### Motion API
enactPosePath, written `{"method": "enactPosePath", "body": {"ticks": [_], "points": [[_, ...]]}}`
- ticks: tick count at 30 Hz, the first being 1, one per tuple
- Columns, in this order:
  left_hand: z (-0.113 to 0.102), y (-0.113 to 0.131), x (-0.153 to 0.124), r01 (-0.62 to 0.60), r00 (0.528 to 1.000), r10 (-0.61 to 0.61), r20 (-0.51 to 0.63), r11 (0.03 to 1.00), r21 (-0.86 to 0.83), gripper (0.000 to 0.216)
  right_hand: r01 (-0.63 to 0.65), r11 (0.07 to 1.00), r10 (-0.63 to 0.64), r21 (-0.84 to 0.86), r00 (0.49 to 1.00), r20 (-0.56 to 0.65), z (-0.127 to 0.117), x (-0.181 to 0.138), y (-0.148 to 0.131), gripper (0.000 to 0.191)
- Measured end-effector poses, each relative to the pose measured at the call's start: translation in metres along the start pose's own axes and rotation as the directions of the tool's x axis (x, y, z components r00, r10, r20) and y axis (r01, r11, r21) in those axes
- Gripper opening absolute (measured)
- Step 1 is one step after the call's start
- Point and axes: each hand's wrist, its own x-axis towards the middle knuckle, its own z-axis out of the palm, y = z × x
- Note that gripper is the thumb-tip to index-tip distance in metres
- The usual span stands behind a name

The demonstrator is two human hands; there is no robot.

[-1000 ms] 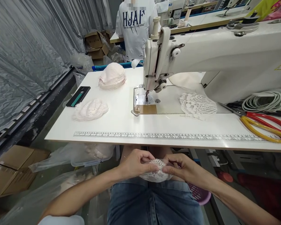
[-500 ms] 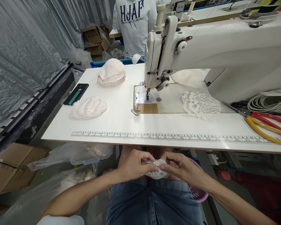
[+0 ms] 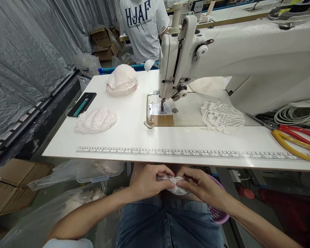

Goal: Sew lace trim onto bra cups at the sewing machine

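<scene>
Over my lap, below the table's front edge, a piece of white lace (image 3: 178,186) is pinched between both hands. My left hand (image 3: 152,179) grips its left side with thumb and fingers. My right hand (image 3: 198,184) holds the right side, its thumb close to the left thumb. Part of the lace is hidden behind the fingers. On the table, a lace piece (image 3: 96,120) lies at the left and a fringed lace piece (image 3: 220,115) at the right. Behind the left one sits a stack of pale pink fabric cups (image 3: 122,81).
A white sewing machine (image 3: 222,51) stands over the table (image 3: 134,137), which has a printed ruler (image 3: 170,153) along its front. Scissors (image 3: 294,137) with red and yellow handles lie at right, a black phone (image 3: 82,104) at left. A person (image 3: 143,29) is beyond the table.
Both hands keep their pinch on the lace, which has shifted and folded slightly between the fingers. The person beyond the table has leaned a little left. The view has shifted slightly.
</scene>
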Motion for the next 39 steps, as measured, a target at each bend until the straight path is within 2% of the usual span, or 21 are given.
{"method": "enactPosePath", "body": {"ticks": [4,8,10,13,16,20,23,25,30,33,36,39], "points": [[0.0,0.001,0.001,0.009,1.0,-0.009,-0.013,1.0,0.007,0.017,-0.022,1.0,0.022,0.003,0.999,0.025,-0.003,-0.001,-0.001,0.031],[-0.003,-0.004,0.002,0.087,0.996,-0.087,0.012,0.985,-0.146,0.019,-0.075,0.989,0.062,0.126,0.993,0.103,-0.006,-0.003,-0.002,0.031],[-0.005,-0.007,0.002,0.152,0.988,-0.138,0.064,0.938,-0.312,0.021,-0.119,0.97,0.09,0.213,0.986,0.142,-0.007,-0.003,-0.001,0.034],[-0.005,-0.012,0.002,0.257,0.966,-0.217,0.137,0.815,-0.52,0.027,-0.154,0.946,0.114,0.286,0.982,0.153,-0.008,-0.005,0.001,0.036],[-0.004,-0.015,0.001,0.279,0.959,-0.246,0.14,0.736,-0.616,0.03,-0.17,0.94,0.125,0.297,0.978,0.167,-0.01,-0.009,0.007,0.036],[0.0,-0.018,0.002,0.273,0.961,-0.218,0.169,0.674,-0.687,0.031,-0.165,0.952,0.122,0.257,0.977,0.175,-0.014,-0.017,0.018,0.034],[0.004,-0.019,0.003,0.275,0.961,-0.207,0.181,0.698,-0.662,0.03,-0.131,0.971,0.093,0.202,0.979,0.184,-0.016,-0.02,0.02,0.033],[0.007,-0.019,0.004,0.268,0.963,-0.197,0.183,0.758,-0.594,0.029,-0.104,0.977,0.065,0.189,0.977,0.201,-0.014,-0.019,0.016,0.032],[0.013,-0.009,0.004,0.135,0.989,-0.111,0.099,0.951,-0.279,0.018,-0.079,0.996,0.073,0.038,0.987,0.143,-0.002,-0.009,0.004,0.032],[0.012,-0.002,0.001,0.114,0.992,-0.102,0.078,0.979,-0.169,0.016,-0.052,0.999,0.051,0.008,0.995,0.09,0.003,-0.006,0.007,0.034],[0.01,0.001,-0.002,0.098,0.993,-0.089,0.073,0.986,-0.135,0.017,-0.009,0.999,0.008,0.032,0.999,0.051,0.004,-0.007,0.012,0.036],[0.009,0.0,-0.004,0.068,0.995,-0.061,0.078,0.994,-0.091,0.028,-0.002,0.999,0.001,0.038,1.0,0.026,0.003,-0.009,0.014,0.038]]}}
